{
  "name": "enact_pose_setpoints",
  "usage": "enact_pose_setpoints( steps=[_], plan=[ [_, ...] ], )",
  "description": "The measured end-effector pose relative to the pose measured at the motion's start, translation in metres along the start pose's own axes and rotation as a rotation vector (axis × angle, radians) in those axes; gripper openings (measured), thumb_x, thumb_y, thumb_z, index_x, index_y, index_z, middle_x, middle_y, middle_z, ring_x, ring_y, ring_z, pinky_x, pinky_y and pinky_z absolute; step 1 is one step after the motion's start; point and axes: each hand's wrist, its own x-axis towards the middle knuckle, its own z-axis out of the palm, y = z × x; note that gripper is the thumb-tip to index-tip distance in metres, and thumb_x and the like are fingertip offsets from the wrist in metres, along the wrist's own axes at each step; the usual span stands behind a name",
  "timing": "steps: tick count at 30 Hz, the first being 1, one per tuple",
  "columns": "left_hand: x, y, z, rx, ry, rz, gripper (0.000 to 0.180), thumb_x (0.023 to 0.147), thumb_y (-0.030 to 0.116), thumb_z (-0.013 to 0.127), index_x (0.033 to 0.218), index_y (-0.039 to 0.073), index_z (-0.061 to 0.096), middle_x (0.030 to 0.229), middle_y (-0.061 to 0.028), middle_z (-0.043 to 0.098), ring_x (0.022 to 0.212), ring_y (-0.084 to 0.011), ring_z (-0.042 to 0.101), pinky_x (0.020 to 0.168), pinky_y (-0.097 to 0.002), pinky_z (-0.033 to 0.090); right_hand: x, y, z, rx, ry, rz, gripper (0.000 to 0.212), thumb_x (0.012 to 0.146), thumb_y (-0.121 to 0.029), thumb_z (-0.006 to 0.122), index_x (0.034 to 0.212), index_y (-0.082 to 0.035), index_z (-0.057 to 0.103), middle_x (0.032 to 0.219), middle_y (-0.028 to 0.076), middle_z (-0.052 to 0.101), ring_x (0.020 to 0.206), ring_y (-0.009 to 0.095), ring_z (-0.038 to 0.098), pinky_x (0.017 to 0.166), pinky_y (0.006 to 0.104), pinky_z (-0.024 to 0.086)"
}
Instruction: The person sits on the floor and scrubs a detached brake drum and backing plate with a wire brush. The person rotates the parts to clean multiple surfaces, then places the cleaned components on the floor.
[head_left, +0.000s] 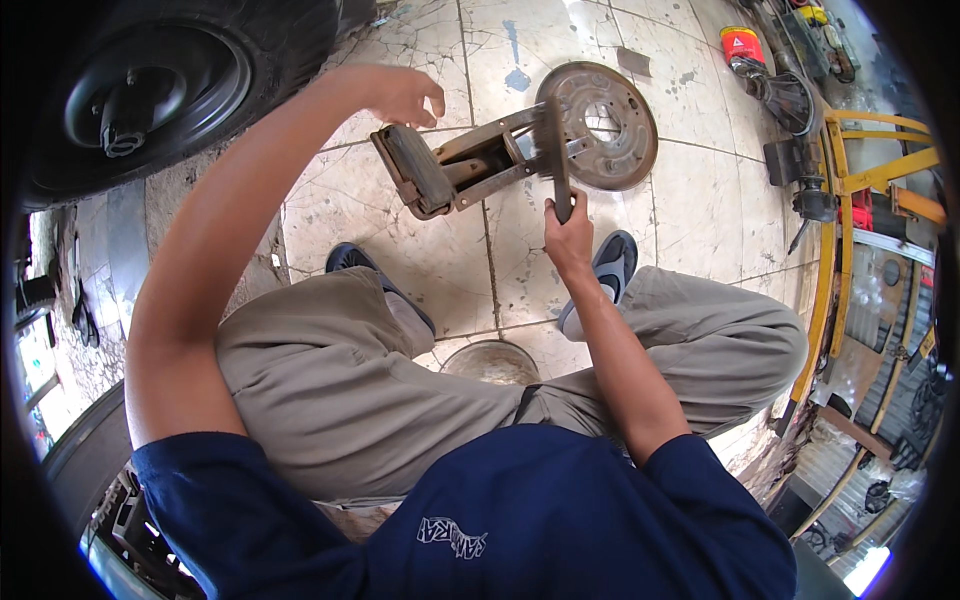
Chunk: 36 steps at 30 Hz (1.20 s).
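Note:
My right hand (568, 236) is closed around the handle of a dark brush (562, 190), whose bristled part is smeared by motion. The brush stands over the joint between a rusty metal arm (490, 134) and a round brown metal plate with holes (630, 125), like a drum brake backing plate. Both lie on the tiled floor in front of my feet. My left hand (402, 95) hovers just beyond the arm's blocky left end, fingers bent and apart, with nothing visible in them. Whether it touches the arm, I cannot tell.
A vehicle wheel (215, 75) looms at upper left. To the right stand a yellow metal frame (832, 240), greasy mechanical parts (785, 100) and a red can (741, 45). Between my feet sits a round pale object (490, 362). A flat grey scrap (633, 62) lies beyond the plate.

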Motion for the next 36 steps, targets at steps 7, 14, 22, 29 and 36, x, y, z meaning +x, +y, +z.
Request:
enact_pose_setpoints(
  steps=[7, 14, 22, 29, 36],
  plan=[
    [0.016, -0.049, 0.077, -0.769, 0.039, -0.018, 0.047, 0.089, 0.021, 0.069, 0.133, 0.008, 0.06, 0.105, -0.012, 0.066, 0.096, -0.0198, 0.065, 0.086, -0.0341, 0.052, -0.014, -0.021, 0.018, 0.101, -0.122, 0.027, 0.041, 0.095, -0.034, 0.064, 0.121, -0.005, 0.052, 0.077, 0.025, 0.065, 0.075, 0.044, 0.066, 0.07, 0.0488, 0.049],
    [0.012, -0.034, 0.101, -0.184, 0.39, 0.36, 0.03, 0.09, 0.017, 0.065, 0.118, 0.007, 0.062, 0.105, -0.0109, 0.066, 0.099, -0.0243, 0.064, 0.088, -0.0362, 0.052, -0.022, 0.005, 0.038, 0.187, -0.179, 0.025, 0.031, 0.096, -0.03, 0.061, 0.114, -0.004, 0.057, 0.09, 0.027, 0.068, 0.09, 0.048, 0.066, 0.079, 0.047, 0.051],
    [0.026, -0.02, 0.092, 0.082, 0.307, 0.122, 0.037, 0.078, 0.018, 0.072, 0.111, 0.01, 0.059, 0.103, -0.0137, 0.064, 0.1, -0.0364, 0.064, 0.085, -0.0443, 0.051, -0.018, 0.003, 0.029, 0.199, -0.252, 0.087, 0.033, 0.096, -0.033, 0.058, 0.112, -0.005, 0.056, 0.085, 0.029, 0.067, 0.086, 0.051, 0.065, 0.076, 0.0531, 0.048],
    [0.025, -0.012, 0.091, 0.283, 0.358, 0.127, 0.017, 0.092, 0.024, 0.059, 0.105, 0.014, 0.06, 0.1, -0.0118, 0.066, 0.099, -0.0339, 0.065, 0.081, -0.0455, 0.051, -0.018, 0.003, 0.026, 0.161, -0.247, 0.077, 0.032, 0.093, -0.031, 0.06, 0.112, -0.005, 0.057, 0.088, 0.029, 0.068, 0.087, 0.049, 0.065, 0.078, 0.0545, 0.05],
    [0.022, 0.005, 0.081, 0.428, 0.229, 0.047, 0.02, 0.096, 0.027, 0.059, 0.112, 0.014, 0.06, 0.1, -0.0095, 0.072, 0.098, -0.0297, 0.068, 0.086, -0.0448, 0.05, -0.019, 0.0, 0.022, 0.077, -0.23, 0.079, 0.031, 0.09, -0.028, 0.061, 0.109, -0.003, 0.058, 0.088, 0.028, 0.07, 0.086, 0.048, 0.066, 0.079, 0.0549, 0.051]
  ],
)
